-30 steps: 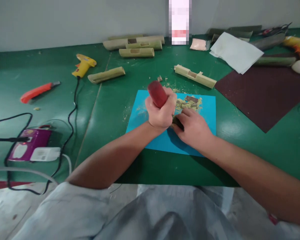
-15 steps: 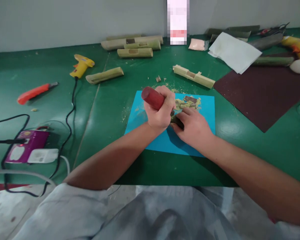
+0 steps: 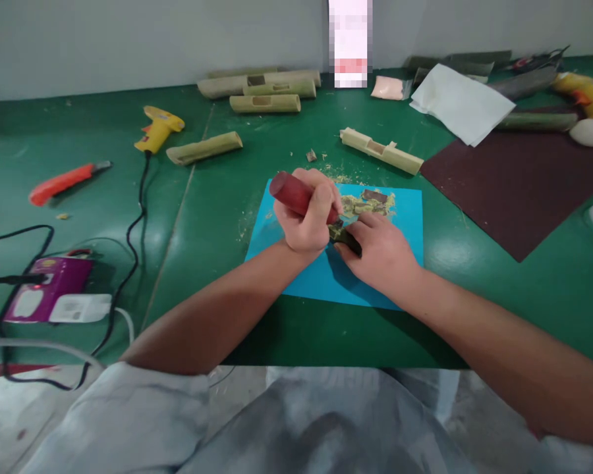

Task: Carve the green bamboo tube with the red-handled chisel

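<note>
Packet up near the wall in the head view is clear plastic with something pink inside. Purple power box over on the left has a black plug in it and a white adapter up against it. The notched tube past the blue sheet has a window cut in its side, can't really make out anything in there.

Now the hands: left hand is clenched around a red handle, which leans over toward the green bamboo piece. The tool's tip is too small to say if it's actually touching. Right hand has that bamboo pinched down, fingers on the far side and thumb on the near one, roughly mid-sheet with shavings heaped just beyond.

Edge-wise, the blue sheet stops short of the table's front edge, so a strip of green table shows there. There's a wider stretch of tabletop on the left, out to the yellow glue gun. Right side's tighter: the brown sheet nearly reaches the blue one's far corner.
</note>
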Motion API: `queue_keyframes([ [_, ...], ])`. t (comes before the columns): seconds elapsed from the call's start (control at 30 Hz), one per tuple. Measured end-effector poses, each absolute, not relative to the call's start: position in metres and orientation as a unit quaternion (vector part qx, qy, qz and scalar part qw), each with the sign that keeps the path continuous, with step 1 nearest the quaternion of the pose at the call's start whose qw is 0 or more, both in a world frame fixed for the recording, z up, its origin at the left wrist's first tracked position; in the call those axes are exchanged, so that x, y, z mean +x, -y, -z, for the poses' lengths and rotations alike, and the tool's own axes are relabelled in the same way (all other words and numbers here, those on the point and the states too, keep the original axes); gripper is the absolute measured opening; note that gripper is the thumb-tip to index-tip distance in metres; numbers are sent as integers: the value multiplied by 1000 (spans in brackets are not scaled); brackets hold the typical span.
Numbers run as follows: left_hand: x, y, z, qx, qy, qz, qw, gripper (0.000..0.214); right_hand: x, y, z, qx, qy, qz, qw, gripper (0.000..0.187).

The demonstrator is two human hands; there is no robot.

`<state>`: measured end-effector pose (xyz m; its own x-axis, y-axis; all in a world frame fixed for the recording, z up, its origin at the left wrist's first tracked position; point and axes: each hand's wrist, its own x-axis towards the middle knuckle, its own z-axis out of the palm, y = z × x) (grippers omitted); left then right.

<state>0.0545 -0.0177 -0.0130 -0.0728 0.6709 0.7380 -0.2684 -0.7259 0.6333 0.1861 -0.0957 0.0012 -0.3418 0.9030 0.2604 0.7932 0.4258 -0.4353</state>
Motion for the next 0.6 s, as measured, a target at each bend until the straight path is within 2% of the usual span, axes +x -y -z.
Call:
queue_keyframes([
  [0.13, 56, 20, 12, 590, -211, -713, 315, 27, 187, 96, 0, -523, 810, -113, 242, 18],
  [0.27, 56, 22, 14, 613, -246, -697, 279, 36, 187, 96, -1, -523, 805, -125, 249, 21],
  [0.6, 57, 29, 9, 668, -188, -676, 251, 32, 180, 100, -1, -502, 816, -131, 257, 22],
])
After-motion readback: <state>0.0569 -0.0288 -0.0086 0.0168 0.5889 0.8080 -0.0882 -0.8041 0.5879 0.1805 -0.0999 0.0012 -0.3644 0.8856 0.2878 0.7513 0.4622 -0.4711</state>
